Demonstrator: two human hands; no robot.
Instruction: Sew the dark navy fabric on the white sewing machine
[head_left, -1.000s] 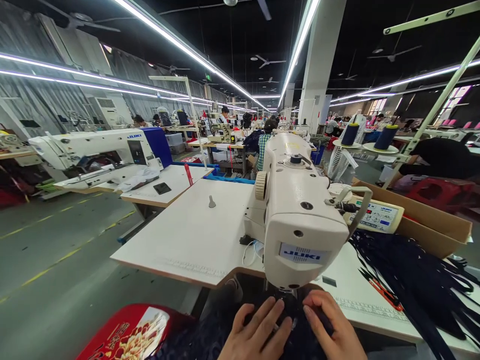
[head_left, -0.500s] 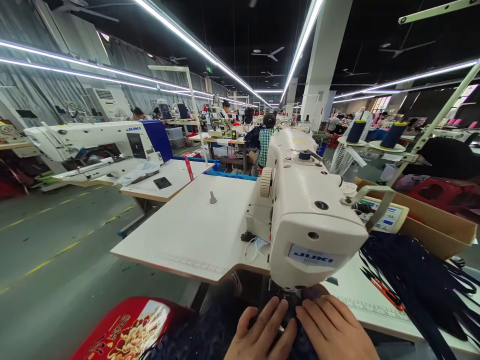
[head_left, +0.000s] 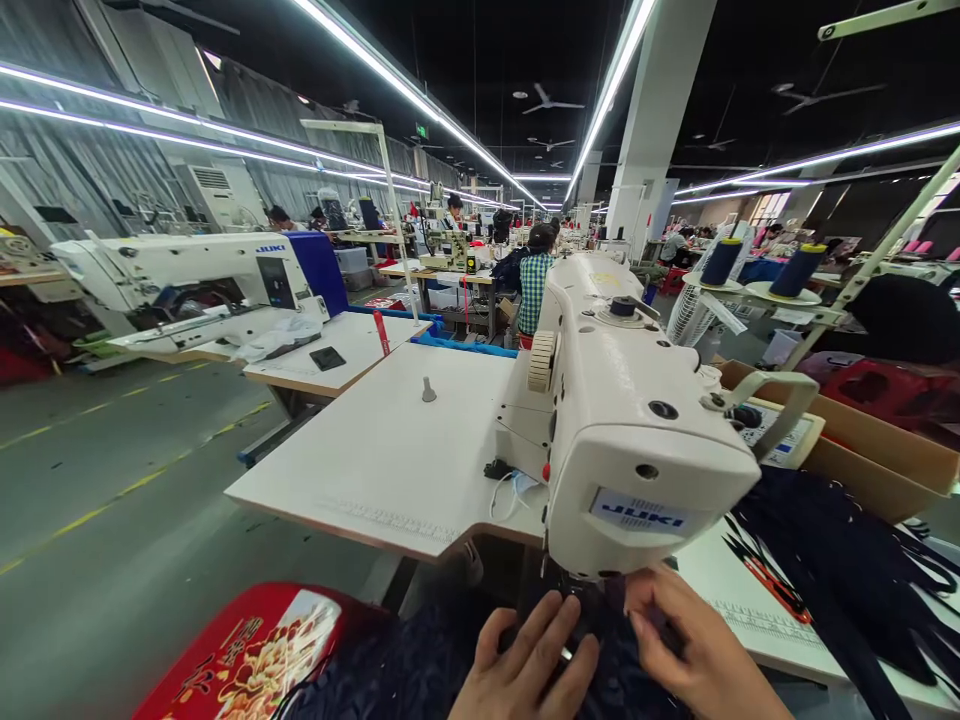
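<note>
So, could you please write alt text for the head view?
Two bare hands, left and right, press dark navy fabric under a white Juki sewing machine on a white worktable in a busy factory hall.

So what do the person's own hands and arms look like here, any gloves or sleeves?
Both are bare: the left hand and right hand wear no gloves, and no rings, watch or sleeve cuffs show. Fingernails are short and unpainted. Only the hands and wrists are in frame.
</note>
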